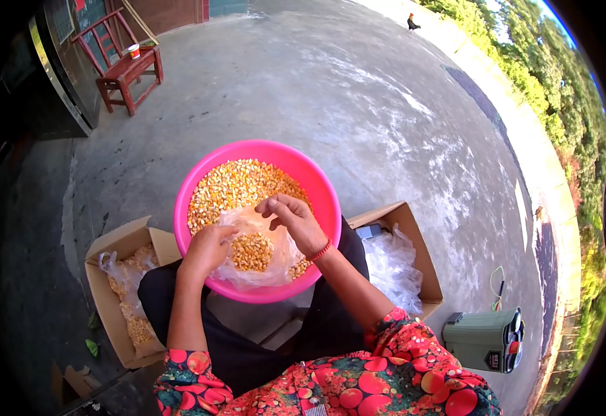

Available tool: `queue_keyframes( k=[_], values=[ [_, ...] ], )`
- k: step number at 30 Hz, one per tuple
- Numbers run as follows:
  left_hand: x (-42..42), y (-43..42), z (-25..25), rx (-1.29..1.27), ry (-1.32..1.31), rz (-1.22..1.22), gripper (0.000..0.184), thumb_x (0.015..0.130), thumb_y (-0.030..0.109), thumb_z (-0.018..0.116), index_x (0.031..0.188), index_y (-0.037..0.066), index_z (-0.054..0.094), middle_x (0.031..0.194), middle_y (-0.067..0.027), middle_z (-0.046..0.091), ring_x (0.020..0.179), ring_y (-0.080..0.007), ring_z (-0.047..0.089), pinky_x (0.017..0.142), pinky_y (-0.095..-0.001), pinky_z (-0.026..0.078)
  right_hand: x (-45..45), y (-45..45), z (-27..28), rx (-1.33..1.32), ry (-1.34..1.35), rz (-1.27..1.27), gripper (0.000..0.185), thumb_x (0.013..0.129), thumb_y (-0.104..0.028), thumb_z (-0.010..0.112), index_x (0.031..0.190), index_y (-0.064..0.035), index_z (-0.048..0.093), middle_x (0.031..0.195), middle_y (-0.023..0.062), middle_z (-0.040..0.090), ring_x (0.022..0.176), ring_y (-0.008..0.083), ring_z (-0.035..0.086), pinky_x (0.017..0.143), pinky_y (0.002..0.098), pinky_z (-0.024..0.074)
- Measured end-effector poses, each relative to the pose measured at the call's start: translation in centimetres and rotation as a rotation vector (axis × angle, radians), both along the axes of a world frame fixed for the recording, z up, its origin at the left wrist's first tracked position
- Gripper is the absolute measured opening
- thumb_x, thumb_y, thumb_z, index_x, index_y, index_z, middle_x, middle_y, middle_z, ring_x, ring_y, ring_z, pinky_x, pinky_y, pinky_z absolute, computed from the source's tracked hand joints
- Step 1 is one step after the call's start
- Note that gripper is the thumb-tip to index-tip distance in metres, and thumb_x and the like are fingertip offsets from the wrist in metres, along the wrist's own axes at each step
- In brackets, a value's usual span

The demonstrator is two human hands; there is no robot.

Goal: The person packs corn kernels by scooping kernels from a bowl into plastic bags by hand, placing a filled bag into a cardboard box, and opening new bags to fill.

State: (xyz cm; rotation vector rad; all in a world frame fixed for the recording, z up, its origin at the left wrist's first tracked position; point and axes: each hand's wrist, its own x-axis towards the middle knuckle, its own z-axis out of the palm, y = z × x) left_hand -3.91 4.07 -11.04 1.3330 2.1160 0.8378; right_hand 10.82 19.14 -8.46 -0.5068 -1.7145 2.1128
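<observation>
A pink basin [326, 201] rests on the person's lap, with loose corn kernels [237, 184] spread in it. Inside it lies a clear plastic bag [265, 277] with a small heap of kernels in it. My left hand [209, 247] is closed on the bag's left edge, its fingertips pressed together. Above the bag's upper right side is my right hand [295, 220], with a red bracelet at the wrist; its fingers are curled with thumb and fingertips near each other, and what they hold, if anything, is too small to make out.
At the left stands a cardboard box [98, 305] with bags of kernels. Another box [424, 267] at the right holds crumpled clear bags [393, 267]. A green bin [480, 336] is at the lower right, a red wooden chair [131, 69] with a cup [134, 51] at the upper left.
</observation>
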Motion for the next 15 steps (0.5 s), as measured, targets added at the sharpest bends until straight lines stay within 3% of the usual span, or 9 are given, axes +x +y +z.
queue_keyframes(
  k=[1,3,5,7,9,11,13,15],
  values=[
    [0.0,0.0,-0.1,0.001,-0.008,-0.004,0.037,0.071,-0.007,0.049,0.103,0.002,0.065,0.093,-0.0215,0.065,0.087,-0.0306,0.064,0.078,-0.0349,0.049,0.0,0.9,-0.6,0.064,0.017,-0.086,0.024,0.093,-0.022,0.046,0.086,-0.0053,0.061,0.086,-0.0014,0.060,0.076,0.0060,0.051,0.062,0.0214,0.0425],
    [0.0,0.0,0.0,0.005,-0.003,0.000,0.030,0.075,-0.001,0.052,0.101,0.003,0.066,0.091,-0.0218,0.064,0.086,-0.0327,0.063,0.077,-0.0376,0.048,0.0,3.0,-1.8,0.266,-0.087,-0.246,0.023,0.093,-0.020,0.047,0.085,-0.0025,0.059,0.079,-0.0009,0.060,0.072,0.0070,0.052,0.063,0.0220,0.0426],
    [0.0,-0.3,-0.5,-0.011,-0.004,0.023,0.023,0.079,0.004,0.056,0.099,0.004,0.067,0.090,-0.0222,0.063,0.085,-0.0347,0.062,0.075,-0.0403,0.048,0.2,5.4,-5.8,0.502,-0.086,-0.309,0.018,0.089,-0.015,0.051,0.088,0.0006,0.060,0.077,0.0070,0.061,0.075,0.0154,0.058,0.069,0.0287,0.0460],
    [-0.1,-0.1,-1.3,0.065,0.000,0.000,0.023,0.078,0.004,0.057,0.099,0.004,0.066,0.088,-0.0230,0.062,0.084,-0.0352,0.061,0.075,-0.0410,0.048,1.4,6.2,-7.4,0.763,-0.392,-0.233,0.014,0.083,-0.014,0.056,0.090,-0.0039,0.062,0.088,0.0154,0.060,0.081,0.0283,0.060,0.071,0.0347,0.0473],
    [0.0,-0.1,-0.9,0.008,0.001,0.010,0.025,0.078,0.003,0.056,0.101,0.004,0.066,0.090,-0.0215,0.063,0.084,-0.0334,0.063,0.075,-0.0385,0.048,2.5,6.6,-11.2,1.030,-0.456,-0.086,0.019,0.082,-0.017,0.056,0.096,-0.0054,0.061,0.093,0.0164,0.059,0.087,0.0302,0.059,0.076,0.0389,0.0469],
    [-0.2,0.0,-0.6,-0.034,0.007,0.008,0.027,0.078,0.001,0.056,0.103,0.004,0.066,0.092,-0.0201,0.064,0.084,-0.0316,0.064,0.076,-0.0360,0.048,3.0,6.7,-16.0,1.136,-0.515,0.058,0.025,0.083,-0.020,0.055,0.105,-0.0090,0.059,0.100,0.0182,0.060,0.095,0.0322,0.058,0.084,0.0413,0.0450],
    [-0.3,0.0,-0.7,-0.010,0.009,-0.018,0.025,0.079,0.003,0.057,0.102,0.005,0.066,0.093,-0.0203,0.064,0.084,-0.0319,0.063,0.076,-0.0361,0.048,3.1,6.6,-20.3,0.886,-0.268,0.050,0.028,0.083,-0.025,0.055,0.108,-0.0114,0.058,0.108,0.0184,0.059,0.101,0.0321,0.056,0.088,0.0406,0.0436],
    [-0.2,0.0,-0.8,-0.003,0.011,-0.019,0.024,0.080,0.004,0.057,0.102,0.004,0.066,0.093,-0.0203,0.064,0.084,-0.0317,0.063,0.076,-0.0362,0.048,3.4,8.0,-25.7,0.323,-0.293,0.103,0.031,0.084,-0.028,0.054,0.109,-0.0104,0.059,0.113,0.0169,0.058,0.105,0.0302,0.056,0.089,0.0377,0.0436]
  ],
)
